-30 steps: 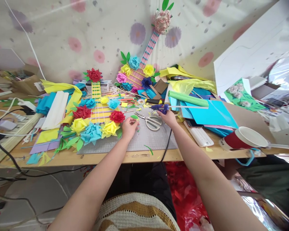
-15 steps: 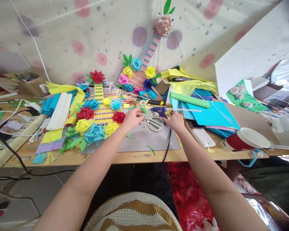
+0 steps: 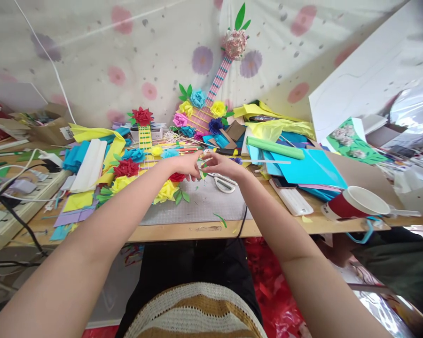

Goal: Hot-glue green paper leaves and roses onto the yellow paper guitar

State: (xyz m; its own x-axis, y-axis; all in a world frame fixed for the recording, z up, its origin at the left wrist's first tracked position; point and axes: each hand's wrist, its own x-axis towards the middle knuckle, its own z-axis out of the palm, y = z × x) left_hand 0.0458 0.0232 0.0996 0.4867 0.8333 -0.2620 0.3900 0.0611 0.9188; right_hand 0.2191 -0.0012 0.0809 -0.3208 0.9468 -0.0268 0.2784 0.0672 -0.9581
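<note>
My left hand is over the grey cutting mat, its fingers closed on a small green paper leaf, mostly hidden. My right hand reaches in from the right, fingertips close to the left ones, thumb and fingers apart. Behind it a blue glue gun lies mostly covered, a white glue stick jutting from it. White-handled scissors rest on the mat under my right wrist. Under my left forearm is a yellow paper guitar with red, blue and yellow paper flowers.
A pink flowered guitar leans against the patterned wall sheet. Blue card, a green roll and a red-and-white paper cup are on the right. Crepe paper and a power strip lie left. A person's arm shows at far right.
My right hand has left the glue gun and moved left to my left hand. The left hand has shifted slightly left with the leaf.
</note>
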